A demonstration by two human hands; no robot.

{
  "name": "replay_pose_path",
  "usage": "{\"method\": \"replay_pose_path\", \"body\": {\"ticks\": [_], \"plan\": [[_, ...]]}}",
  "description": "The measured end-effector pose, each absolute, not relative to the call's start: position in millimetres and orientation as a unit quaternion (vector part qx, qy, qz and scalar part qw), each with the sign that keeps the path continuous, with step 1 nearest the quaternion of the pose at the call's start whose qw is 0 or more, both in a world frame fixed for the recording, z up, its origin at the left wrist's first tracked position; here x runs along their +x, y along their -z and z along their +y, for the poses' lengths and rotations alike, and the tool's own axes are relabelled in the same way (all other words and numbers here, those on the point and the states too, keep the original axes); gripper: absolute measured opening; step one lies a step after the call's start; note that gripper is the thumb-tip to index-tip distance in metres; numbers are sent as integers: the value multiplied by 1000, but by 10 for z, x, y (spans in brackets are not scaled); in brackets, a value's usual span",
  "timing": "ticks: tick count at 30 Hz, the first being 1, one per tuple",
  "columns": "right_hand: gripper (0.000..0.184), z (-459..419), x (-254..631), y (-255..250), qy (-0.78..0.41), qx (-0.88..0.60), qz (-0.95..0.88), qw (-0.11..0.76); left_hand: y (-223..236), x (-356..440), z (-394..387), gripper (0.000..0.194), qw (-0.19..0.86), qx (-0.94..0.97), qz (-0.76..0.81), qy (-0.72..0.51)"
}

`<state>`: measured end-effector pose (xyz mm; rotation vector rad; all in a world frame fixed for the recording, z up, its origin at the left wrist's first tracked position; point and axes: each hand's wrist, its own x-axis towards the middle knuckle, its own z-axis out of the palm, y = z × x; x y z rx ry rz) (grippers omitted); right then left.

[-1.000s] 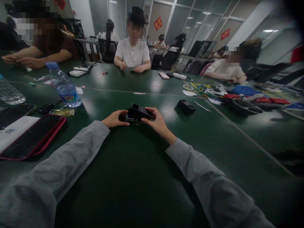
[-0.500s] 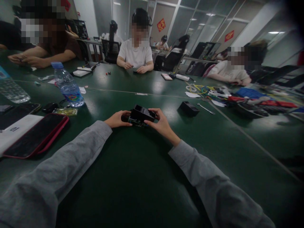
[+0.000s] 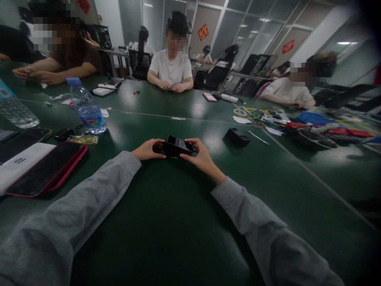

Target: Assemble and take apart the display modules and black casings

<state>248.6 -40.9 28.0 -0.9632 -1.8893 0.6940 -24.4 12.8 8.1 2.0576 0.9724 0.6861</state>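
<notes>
Between my two hands is a black plastic housing [image 3: 180,147] with square openings in its top, held just over the green table. Along its lower edge a thin strip of a circuit board [image 3: 173,157] shows; most of the board is hidden under the housing. My left hand [image 3: 149,150] grips the left end, thumb at the near side and fingers behind. My right hand [image 3: 199,154] is closed on the right end in the same way. Apart from them, to the right, lies a similar black plastic box [image 3: 237,137], with a metal wrench [image 3: 258,137] beside it.
At left are a water bottle [image 3: 88,109], a second bottle [image 3: 16,105], a phone in a red case [image 3: 46,169] and a white box [image 3: 25,163]. Tangled cables [image 3: 253,113] and bags [image 3: 324,129] pile up at right. Several people sit around the table [image 3: 154,214].
The black housing, tilted up over the circuit board before, has come down level and now covers most of the board. Both hands keep their grip. The view has shifted slightly.
</notes>
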Motion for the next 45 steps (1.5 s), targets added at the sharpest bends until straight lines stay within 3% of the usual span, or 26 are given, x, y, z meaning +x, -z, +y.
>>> {"method": "replay_pose_path", "body": {"ticks": [11, 18, 22, 27, 29, 32, 37, 43, 45], "plan": [[54, -470, 2439, -176, -166, -408, -830, 341, -76, -254, 142, 79, 304, 834, 362, -284], [64, -602, 2309, -176, -98, -437, -840, 305, -10, -266, 189, 53, 222, 790, 418, -391], [50, -607, 2297, -217, -95, -415, -848, 314, -126, -208, 82, 38, 167, 783, 417, -431], [41, -322, 2852, -363, 69, -562, -738, 366, -276, -52, -158, 36, 134, 800, 413, -414], [44, -192, 3260, -391, 170, -648, -652, 354, -298, 22, -241, 40, 131, 821, 405, -381], [56, -51, 3897, -311, 205, -708, -584, 339, -297, 109, -310, 47, 125, 852, 379, -340], [69, 87, 4548, -29, 97, -771, -550, 306, -274, 127, -282, 42, 142, 863, 355, -331], [61, 160, 4528, -44, -3, -721, -582, 376, -255, 52, -183, 36, 192, 841, 369, -346], [59, 154, 4404, -130, -86, -664, -637, 382, -253, 36, -169, 34, 204, 832, 378, -350]]}}
